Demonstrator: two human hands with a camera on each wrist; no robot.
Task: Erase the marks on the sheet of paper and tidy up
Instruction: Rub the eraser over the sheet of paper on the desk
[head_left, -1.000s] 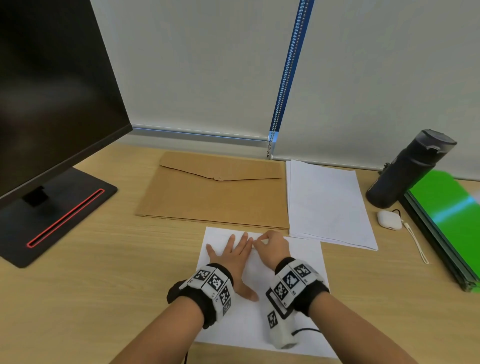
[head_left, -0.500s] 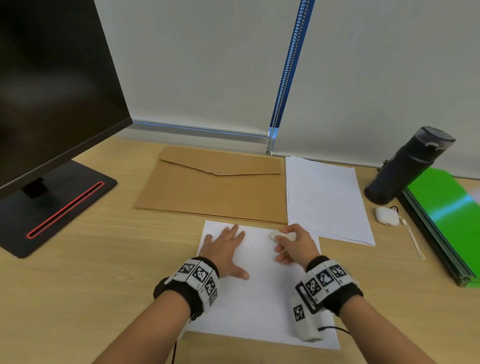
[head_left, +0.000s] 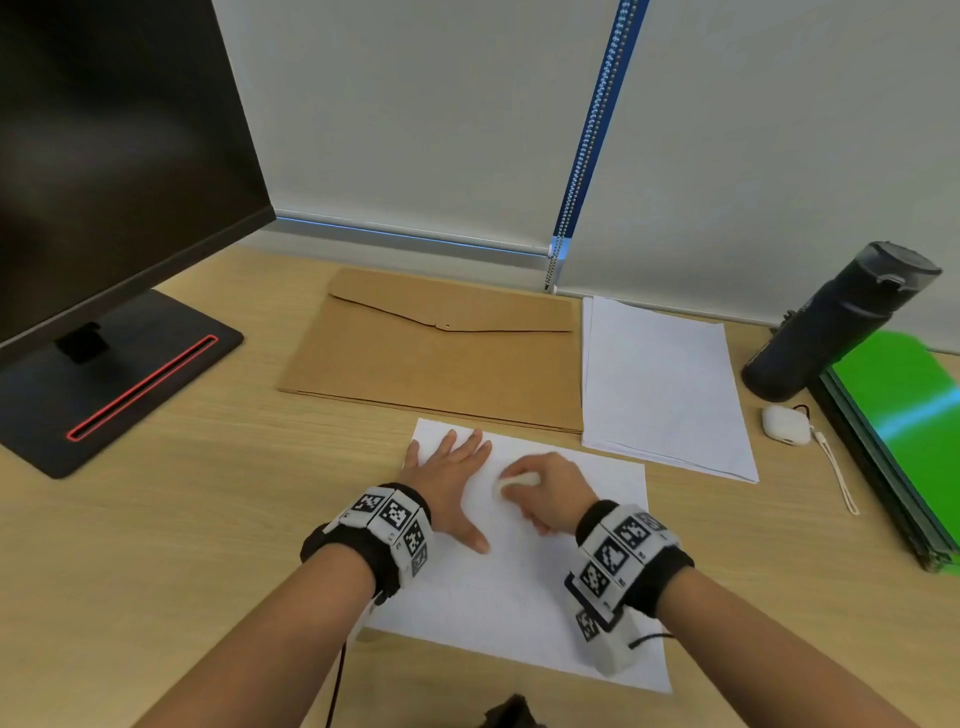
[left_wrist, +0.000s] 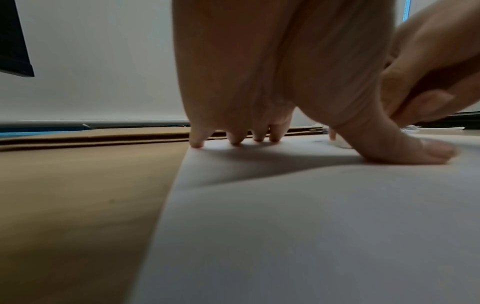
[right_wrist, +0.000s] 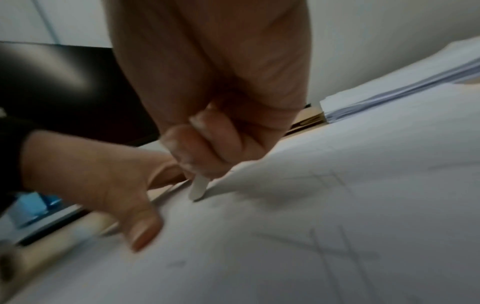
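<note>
1. While the left hand lies flat with its fingers straight and spread, it presses the thin white rectangular sheet of paper onto the pale wood-grain tabletop.
2. The right hand has its fingers curled and clamped on a small white eraser, whose flat, slim end touches the sheet near its far edge.
3. Faint grey pencil marks cross the sheet's smooth surface.
4. The sheet's long axis runs away from the person, slightly skewed.
5. Beyond it lie a matte brown kraft envelope and a stack of white paper.
</note>
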